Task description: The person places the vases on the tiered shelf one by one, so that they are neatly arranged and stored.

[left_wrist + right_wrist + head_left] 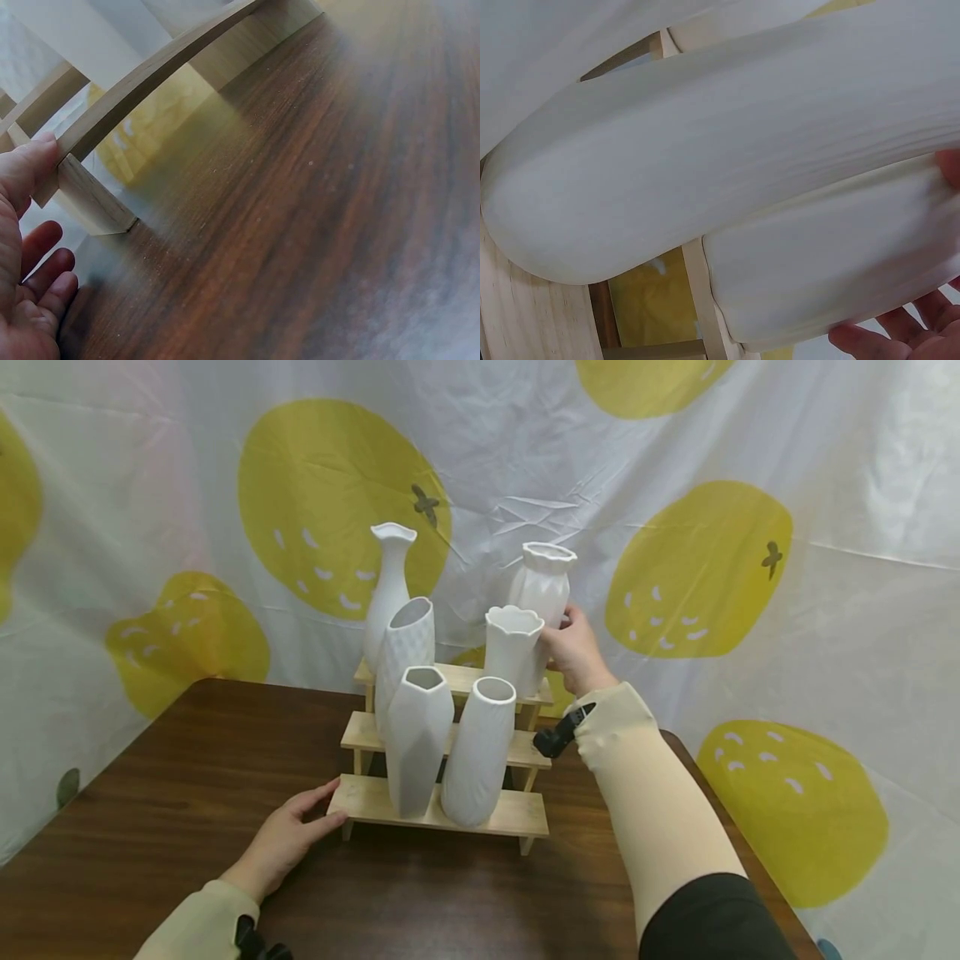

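Observation:
A three-tier wooden stand (375,797) holds several white vases. My right hand (576,656) grips a tall white vase with a pleated neck (542,589) at the right of the top tier. In the right wrist view its base sits at the shelf board, fingers (870,341) along its side. Just in front is a scalloped-rim vase (510,647), partly covering it. My left hand (281,843) holds the left end of the bottom board between thumb and forefinger; in the left wrist view its other fingers (56,274) curl loosely below the board (142,79).
On the left of the stand are a wavy-lipped vase (386,602) on top and a slant-rimmed vase (408,647) before it. A faceted vase (418,743) and a rounded vase (480,760) stand on the bottom tier. Behind the brown table (225,760) hangs a lemon-print curtain (510,460).

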Demonstrator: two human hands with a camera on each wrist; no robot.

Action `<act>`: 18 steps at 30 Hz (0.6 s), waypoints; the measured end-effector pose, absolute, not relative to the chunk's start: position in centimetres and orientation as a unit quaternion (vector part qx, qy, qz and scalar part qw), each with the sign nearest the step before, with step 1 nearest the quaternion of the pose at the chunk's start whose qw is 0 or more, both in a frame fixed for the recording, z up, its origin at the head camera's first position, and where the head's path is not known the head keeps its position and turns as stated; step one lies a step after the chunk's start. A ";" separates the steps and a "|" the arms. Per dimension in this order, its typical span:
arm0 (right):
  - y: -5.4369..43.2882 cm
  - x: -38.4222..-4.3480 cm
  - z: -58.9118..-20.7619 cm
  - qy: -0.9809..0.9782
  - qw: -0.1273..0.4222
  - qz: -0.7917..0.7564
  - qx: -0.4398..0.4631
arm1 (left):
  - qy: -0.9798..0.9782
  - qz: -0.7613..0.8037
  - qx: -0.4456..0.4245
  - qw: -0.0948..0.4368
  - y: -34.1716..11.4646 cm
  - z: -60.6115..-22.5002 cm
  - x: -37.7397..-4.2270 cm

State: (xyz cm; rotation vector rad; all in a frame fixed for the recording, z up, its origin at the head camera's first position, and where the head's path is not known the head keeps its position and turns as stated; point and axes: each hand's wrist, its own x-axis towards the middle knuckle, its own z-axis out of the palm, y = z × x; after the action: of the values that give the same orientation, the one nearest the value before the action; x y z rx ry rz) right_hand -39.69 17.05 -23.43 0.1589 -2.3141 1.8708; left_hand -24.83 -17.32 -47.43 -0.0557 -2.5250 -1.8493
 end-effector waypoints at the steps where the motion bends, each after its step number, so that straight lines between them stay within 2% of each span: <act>1: 17.1 -39.7 -23.4 -0.774 0.081 0.625 0.053 | -0.806 -0.591 -0.019 0.006 -17.3 -47.4 -24.8; 18: 16.9 -39.6 -23.7 -0.767 0.086 0.632 0.063 | -0.807 -0.590 -0.021 0.001 -17.4 -47.2 -24.6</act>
State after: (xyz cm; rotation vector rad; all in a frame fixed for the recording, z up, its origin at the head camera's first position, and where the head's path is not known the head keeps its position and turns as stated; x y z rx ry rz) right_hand -39.58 16.94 -23.73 0.1873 -2.2873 1.8842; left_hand -24.65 -17.36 -47.20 -0.0656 -2.5342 -1.8516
